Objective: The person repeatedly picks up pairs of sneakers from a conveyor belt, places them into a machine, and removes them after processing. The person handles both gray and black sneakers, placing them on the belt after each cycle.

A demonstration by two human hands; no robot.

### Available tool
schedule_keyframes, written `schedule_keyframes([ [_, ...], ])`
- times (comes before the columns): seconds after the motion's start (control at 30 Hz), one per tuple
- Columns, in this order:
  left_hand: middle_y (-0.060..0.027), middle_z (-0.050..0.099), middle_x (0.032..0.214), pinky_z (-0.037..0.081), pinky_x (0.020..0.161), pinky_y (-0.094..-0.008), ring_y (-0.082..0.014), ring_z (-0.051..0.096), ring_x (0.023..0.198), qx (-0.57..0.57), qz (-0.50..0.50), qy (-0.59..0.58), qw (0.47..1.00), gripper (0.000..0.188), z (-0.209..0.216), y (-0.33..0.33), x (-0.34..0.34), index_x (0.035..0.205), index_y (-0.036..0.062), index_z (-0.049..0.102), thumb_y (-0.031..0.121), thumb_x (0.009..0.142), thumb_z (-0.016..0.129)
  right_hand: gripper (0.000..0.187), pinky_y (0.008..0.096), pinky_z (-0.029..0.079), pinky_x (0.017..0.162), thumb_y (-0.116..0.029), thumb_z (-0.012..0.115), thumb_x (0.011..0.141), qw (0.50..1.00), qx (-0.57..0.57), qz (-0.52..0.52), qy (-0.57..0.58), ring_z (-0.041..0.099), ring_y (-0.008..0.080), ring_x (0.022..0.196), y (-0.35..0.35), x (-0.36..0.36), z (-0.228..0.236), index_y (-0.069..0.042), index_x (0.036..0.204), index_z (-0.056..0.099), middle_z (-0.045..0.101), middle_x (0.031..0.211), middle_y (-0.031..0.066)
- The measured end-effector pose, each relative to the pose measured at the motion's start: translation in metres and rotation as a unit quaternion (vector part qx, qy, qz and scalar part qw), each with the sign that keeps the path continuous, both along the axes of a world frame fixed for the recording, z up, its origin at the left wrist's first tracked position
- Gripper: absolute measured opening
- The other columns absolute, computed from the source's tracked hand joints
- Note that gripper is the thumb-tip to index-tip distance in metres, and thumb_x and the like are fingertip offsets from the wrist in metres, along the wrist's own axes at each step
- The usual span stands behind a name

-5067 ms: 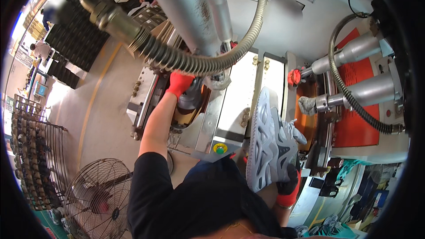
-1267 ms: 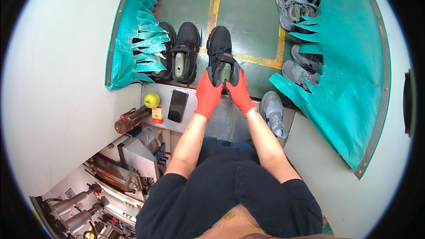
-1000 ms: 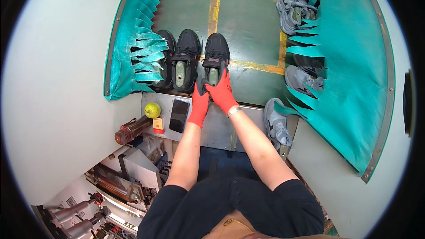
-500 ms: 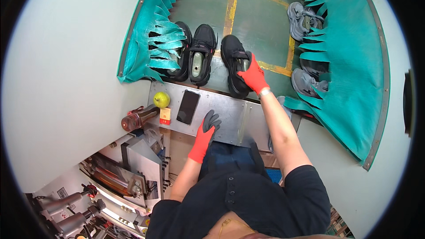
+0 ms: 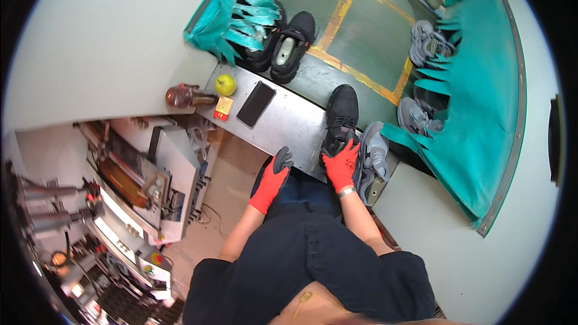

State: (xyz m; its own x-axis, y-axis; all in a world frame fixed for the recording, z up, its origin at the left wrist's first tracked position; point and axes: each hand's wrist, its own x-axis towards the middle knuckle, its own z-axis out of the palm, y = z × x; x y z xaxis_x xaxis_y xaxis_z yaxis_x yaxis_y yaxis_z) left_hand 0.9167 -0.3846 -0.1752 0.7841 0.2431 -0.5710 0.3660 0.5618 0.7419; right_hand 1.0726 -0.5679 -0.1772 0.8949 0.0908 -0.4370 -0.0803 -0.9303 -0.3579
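The right hand (image 5: 341, 165) grips a black shoe (image 5: 342, 110) by its heel, right of the phone (image 5: 256, 104). The left hand (image 5: 274, 177), empty, half-open, is nearside of the phone. Two black shoes (image 5: 300, 27) beyond it are unheld.

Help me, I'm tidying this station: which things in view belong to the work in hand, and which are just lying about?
Belonging to the work, it seems:
black shoe, in the right hand
grey shoe beside it
two black shoes at left

Apparently just lying about:
phone
yellow-green fruit
small red-and-yellow box
brown bottle
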Motion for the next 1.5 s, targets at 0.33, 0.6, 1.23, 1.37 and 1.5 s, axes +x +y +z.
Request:
schedule_keyframes([
  [0.33, -0.0121, 0.054, 0.151, 0.043, 0.115, -0.0357, -0.0198, 0.054, 0.135, 0.151, 0.086, -0.097, 0.98, 0.063, 0.007, -0.008, -0.085, 0.16, 0.0026, 0.041, 0.005, 0.1, 0.058, 0.098, 0.0418, 0.047, 0.109, -0.015, 0.087, 0.077, 0.954, 0.282, -0.01, -0.105, 0.061, 0.0368, 0.121, -0.054, 0.05, -0.027, 0.002, 0.157, 0.032, 0.06, 0.137, 0.0252],
  [0.6, -0.0127, 0.053, 0.154, 0.043, 0.115, -0.036, -0.022, 0.054, 0.136, 0.075, 0.183, -0.131, 0.971, 0.065, 0.061, 0.033, -0.17, 0.162, 0.0022, 0.037, 0.009, 0.102, 0.061, 0.065, 0.0418, 0.046, 0.109, -0.003, 0.075, 0.085, 0.836, 0.534, 0.119, 0.036, 0.058, 0.0283, 0.122, -0.005, -0.033, 0.099, 0.001, 0.146, 0.052, 0.061, 0.137, 0.0143],
  [1.23, -0.0228, 0.052, 0.154, 0.039, 0.121, -0.0452, -0.0352, 0.052, 0.142, 0.131, 0.383, -0.269, 0.874, 0.067, 0.184, 0.169, -0.518, 0.159, -0.0038, 0.036, 0.024, 0.105, 0.064, 0.077, 0.0371, 0.05, 0.105, -0.002, 0.089, 0.072, 0.703, 0.513, 0.434, 0.232, 0.063, 0.0234, 0.121, 0.501, -0.352, 0.247, -0.003, 0.141, 0.054, 0.066, 0.13, 0.0101],
  [1.37, -0.0251, 0.051, 0.154, 0.041, 0.119, -0.0503, -0.0384, 0.055, 0.14, 0.147, 0.478, -0.242, 0.831, 0.07, 0.173, 0.157, -0.55, 0.159, -0.0041, 0.036, 0.027, 0.104, 0.066, 0.077, 0.0406, 0.052, 0.103, -0.013, 0.091, 0.074, 0.717, 0.425, 0.547, 0.081, 0.066, 0.0304, 0.12, 0.611, -0.372, 0.175, -0.004, 0.14, 0.053, 0.069, 0.127, 0.0163],
  [1.5, -0.026, 0.052, 0.153, 0.041, 0.119, -0.0512, -0.0385, 0.055, 0.139, 0.156, 0.546, -0.211, 0.796, 0.074, 0.168, 0.144, -0.57, 0.159, -0.0043, 0.036, 0.034, 0.103, 0.067, 0.079, 0.0451, 0.051, 0.103, -0.023, 0.089, 0.078, 0.756, 0.296, 0.583, -0.027, 0.065, 0.0387, 0.124, 0.668, -0.421, 0.158, -0.006, 0.144, 0.049, 0.069, 0.129, 0.022],
])
